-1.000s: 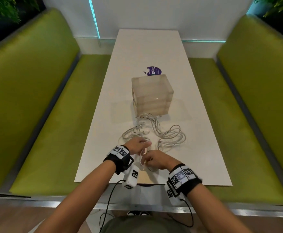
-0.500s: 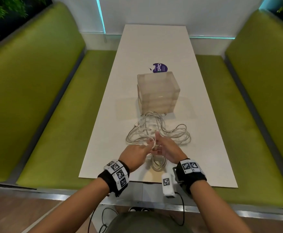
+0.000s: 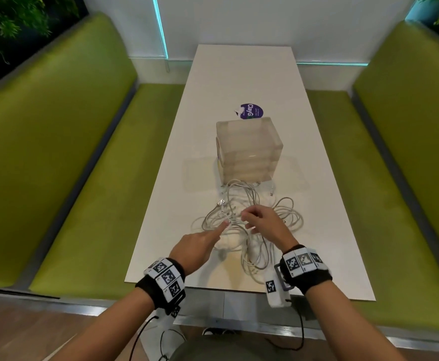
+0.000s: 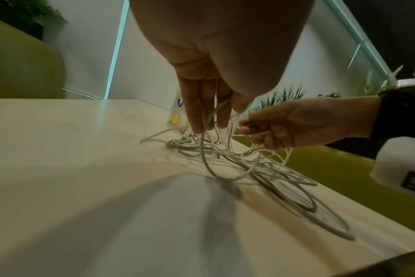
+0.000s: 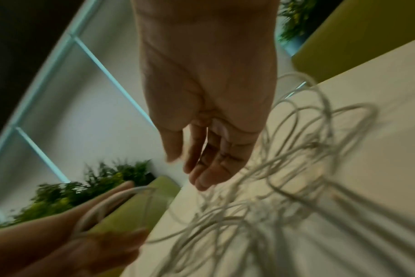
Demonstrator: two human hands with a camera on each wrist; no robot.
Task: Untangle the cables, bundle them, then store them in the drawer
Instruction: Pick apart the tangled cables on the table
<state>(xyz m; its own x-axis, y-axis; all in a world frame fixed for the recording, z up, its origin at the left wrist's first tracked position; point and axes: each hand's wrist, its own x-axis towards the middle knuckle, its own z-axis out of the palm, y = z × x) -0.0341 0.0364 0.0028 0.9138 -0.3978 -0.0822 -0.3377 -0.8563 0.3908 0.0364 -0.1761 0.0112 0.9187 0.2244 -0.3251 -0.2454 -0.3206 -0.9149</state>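
Observation:
A tangle of white cables lies on the white table, just in front of a translucent drawer box whose drawers look closed. My left hand reaches into the tangle from the near left. Its fingers are stretched out, and a cable strand runs up between them and hangs down in a loop. My right hand is beside it over the middle of the pile. In the left wrist view the right hand has curled fingers that pinch a cable end. The right wrist view is blurred.
Green upholstered benches run along both sides of the table. A round purple sticker lies behind the box. The near table edge is just under my wrists. White wall panels with cyan light strips close off the far end.
Both hands have moved from near the table's front edge forward into the tangle. The left hand's fingers have stretched out, and cable loops are lifted off the table.

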